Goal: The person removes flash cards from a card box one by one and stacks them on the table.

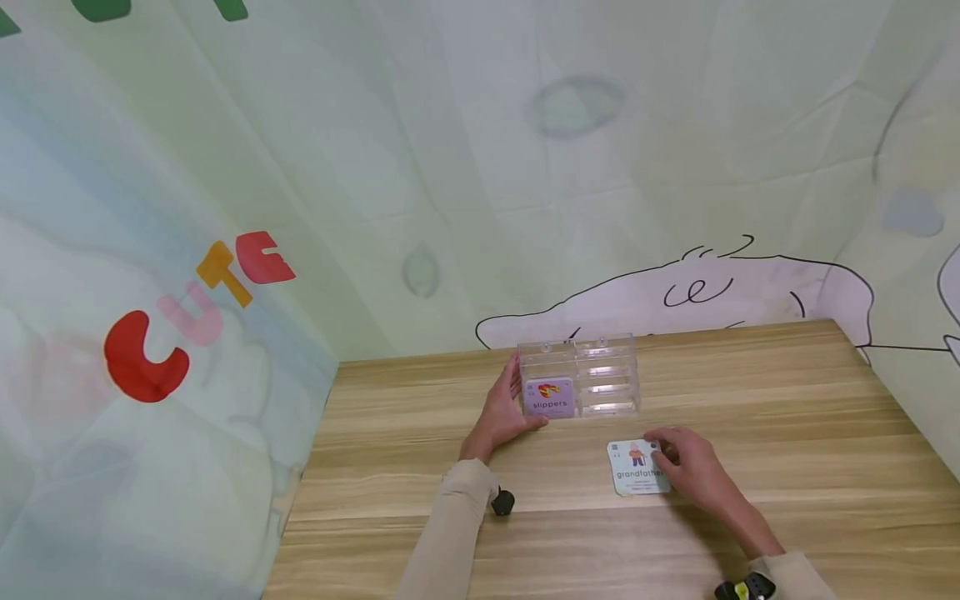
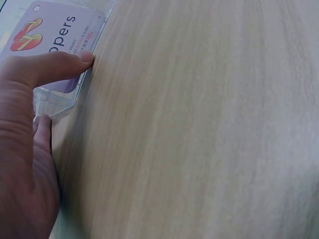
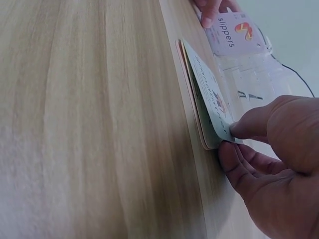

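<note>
A clear plastic card holder (image 1: 607,392) with two columns of slots stands toward the back of the table. A purple card printed "slippers" (image 1: 550,398) sits in its lower left slot. My left hand (image 1: 504,417) grips the holder's left side, its thumb (image 2: 65,66) bent over the front lower edge. In front of the holder, my right hand (image 1: 693,467) pinches the right edge of a small stack of picture cards (image 1: 633,479), the top one reading "grandfather". In the right wrist view, the top card (image 3: 207,89) tilts slightly up from those beneath it.
The wooden table (image 1: 555,550) reaches back to a printed cloth backdrop (image 1: 450,167). Another cloth with the letters "CUTE" hangs along the left. A dark wrist device (image 1: 503,502) sits by the left cuff, another (image 1: 746,587) at the right cuff.
</note>
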{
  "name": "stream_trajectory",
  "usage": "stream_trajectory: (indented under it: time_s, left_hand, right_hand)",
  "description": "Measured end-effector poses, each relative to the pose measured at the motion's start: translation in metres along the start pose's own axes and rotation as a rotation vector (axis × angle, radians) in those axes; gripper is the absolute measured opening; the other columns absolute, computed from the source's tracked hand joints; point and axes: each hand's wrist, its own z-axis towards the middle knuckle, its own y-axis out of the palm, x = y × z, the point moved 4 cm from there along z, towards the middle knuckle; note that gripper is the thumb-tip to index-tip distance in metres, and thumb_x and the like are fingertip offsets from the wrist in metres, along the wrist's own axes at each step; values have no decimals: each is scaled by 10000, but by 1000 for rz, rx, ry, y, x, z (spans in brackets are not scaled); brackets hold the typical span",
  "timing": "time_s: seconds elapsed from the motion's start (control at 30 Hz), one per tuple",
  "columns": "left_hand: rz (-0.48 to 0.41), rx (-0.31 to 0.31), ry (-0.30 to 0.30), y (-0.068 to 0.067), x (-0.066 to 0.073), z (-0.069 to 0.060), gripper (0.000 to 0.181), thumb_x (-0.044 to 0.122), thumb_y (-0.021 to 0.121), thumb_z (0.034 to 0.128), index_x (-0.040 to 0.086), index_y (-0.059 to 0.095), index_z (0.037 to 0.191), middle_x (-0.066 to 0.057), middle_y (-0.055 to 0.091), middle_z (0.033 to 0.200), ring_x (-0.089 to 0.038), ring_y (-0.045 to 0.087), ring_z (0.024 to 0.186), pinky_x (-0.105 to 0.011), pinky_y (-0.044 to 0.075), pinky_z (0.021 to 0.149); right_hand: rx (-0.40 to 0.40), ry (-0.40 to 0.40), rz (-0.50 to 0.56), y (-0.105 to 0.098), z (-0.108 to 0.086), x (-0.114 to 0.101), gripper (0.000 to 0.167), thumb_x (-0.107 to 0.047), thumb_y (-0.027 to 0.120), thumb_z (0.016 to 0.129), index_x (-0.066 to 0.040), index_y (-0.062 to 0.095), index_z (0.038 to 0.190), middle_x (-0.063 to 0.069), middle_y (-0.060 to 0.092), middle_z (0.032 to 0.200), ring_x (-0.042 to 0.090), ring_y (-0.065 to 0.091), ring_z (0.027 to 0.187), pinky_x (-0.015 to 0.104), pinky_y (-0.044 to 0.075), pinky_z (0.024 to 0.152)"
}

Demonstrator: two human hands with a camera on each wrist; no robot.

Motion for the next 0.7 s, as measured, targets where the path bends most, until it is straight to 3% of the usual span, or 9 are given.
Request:
stream_trajectory:
  time_s: [0.7]
  left_hand:
    - [-10, 6, 14, 0, -1, 0, 1310, 70, 958, 711, 191, 84, 1679, -102, 300, 1677, -249, 335, 1518, -321, 330, 1220]
  right_hand:
    - [1, 33, -47, 4, 0, -2, 275, -19, 731, 930, -6, 718, 1205, 173, 623, 1117, 252, 554, 870, 364, 552, 741]
